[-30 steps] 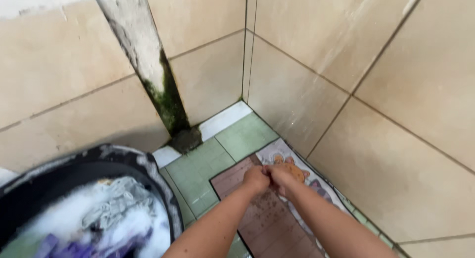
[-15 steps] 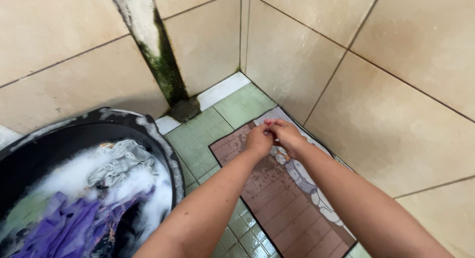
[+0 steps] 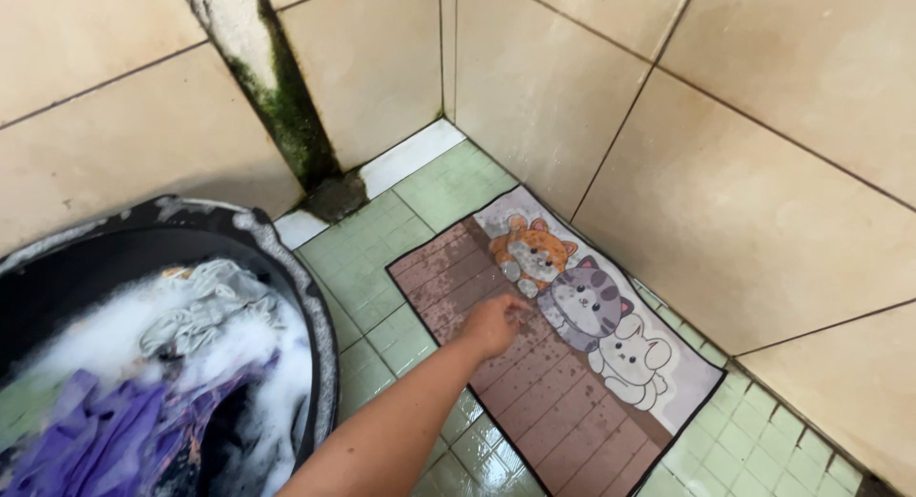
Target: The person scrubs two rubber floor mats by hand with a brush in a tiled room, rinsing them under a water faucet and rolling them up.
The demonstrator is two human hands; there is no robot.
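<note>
mat [image 3: 534, 383]: wet printed cloth, matt
basin [image 3: 320, 316]: black plastic, foam-flecked
wall [image 3: 782, 173]: glossy beige tile
floor [image 3: 382, 244]: wet green tile

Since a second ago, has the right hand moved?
Yes. It was pressed against the left hand above the cat-print mat; now it is out of view, and the left hand alone reaches over the mat beside the grey cat picture.
</note>
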